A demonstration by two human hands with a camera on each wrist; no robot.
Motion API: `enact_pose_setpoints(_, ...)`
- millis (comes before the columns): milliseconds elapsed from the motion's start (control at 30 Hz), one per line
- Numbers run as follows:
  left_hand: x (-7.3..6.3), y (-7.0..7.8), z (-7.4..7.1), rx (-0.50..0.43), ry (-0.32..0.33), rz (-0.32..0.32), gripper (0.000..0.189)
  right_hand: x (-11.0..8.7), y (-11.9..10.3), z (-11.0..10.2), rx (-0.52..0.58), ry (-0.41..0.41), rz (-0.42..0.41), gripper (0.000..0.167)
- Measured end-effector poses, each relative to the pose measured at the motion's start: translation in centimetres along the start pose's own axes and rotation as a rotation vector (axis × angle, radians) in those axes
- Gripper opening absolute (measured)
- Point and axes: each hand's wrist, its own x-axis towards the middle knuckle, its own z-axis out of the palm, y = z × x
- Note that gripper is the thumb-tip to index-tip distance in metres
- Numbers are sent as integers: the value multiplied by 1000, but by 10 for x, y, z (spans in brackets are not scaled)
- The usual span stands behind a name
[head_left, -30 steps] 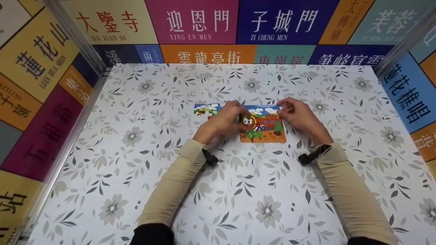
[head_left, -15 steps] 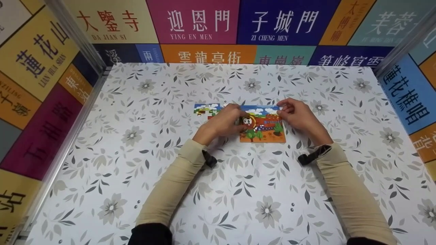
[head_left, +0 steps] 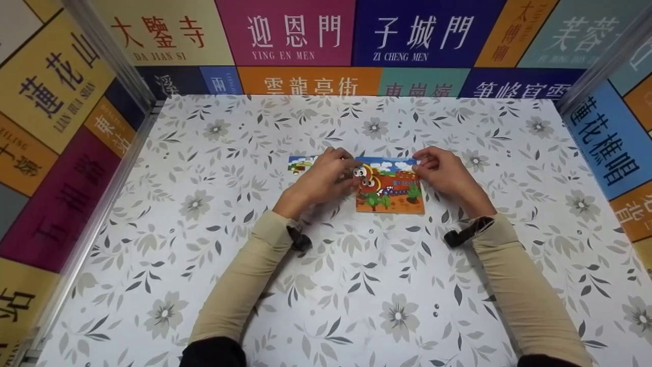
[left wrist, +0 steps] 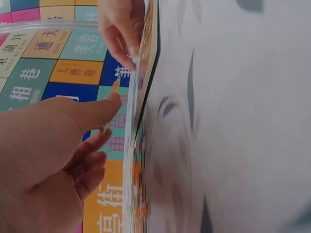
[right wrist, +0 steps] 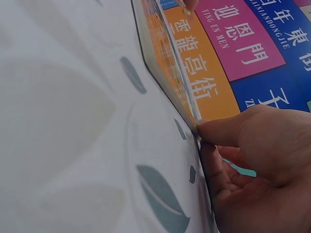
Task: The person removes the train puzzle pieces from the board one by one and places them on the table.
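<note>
A square picture board (head_left: 400,203) with a cartoon train lies on the floral tablecloth, blue sky at its far edge. My left hand (head_left: 323,178) is at its left side and pinches a small flat picture piece (head_left: 359,173) with a cartoon-eyed face, just over the train's own face. In the left wrist view only a thin yellowish edge of the piece (left wrist: 115,86) shows past the thumb. My right hand (head_left: 443,171) pinches the board's right edge near the far corner; in the right wrist view the thumb (right wrist: 218,131) lies right at that edge.
Left of the board, partly behind my left hand, lies another picture (head_left: 300,163) with sky and green ground. The white floral tablecloth (head_left: 204,244) spreads around. Panels with large lettering (head_left: 293,33) stand along the back and both sides.
My left hand has shifted slightly left and up, raising the small piece so a second eyed face shows above the board's. My right hand stays at the board's edge.
</note>
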Motion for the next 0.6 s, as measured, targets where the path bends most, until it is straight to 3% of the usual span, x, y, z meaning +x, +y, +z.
enact_pose_setpoints(400, -22, -24, -19, -67, 143, 60, 42, -1, 0, 1, 4, 7, -24, 37)
enact_pose_setpoints(600, -33, -33, -27, -100, 169, 37, 41, 0, -1, 0, 0, 13, 1, 36)
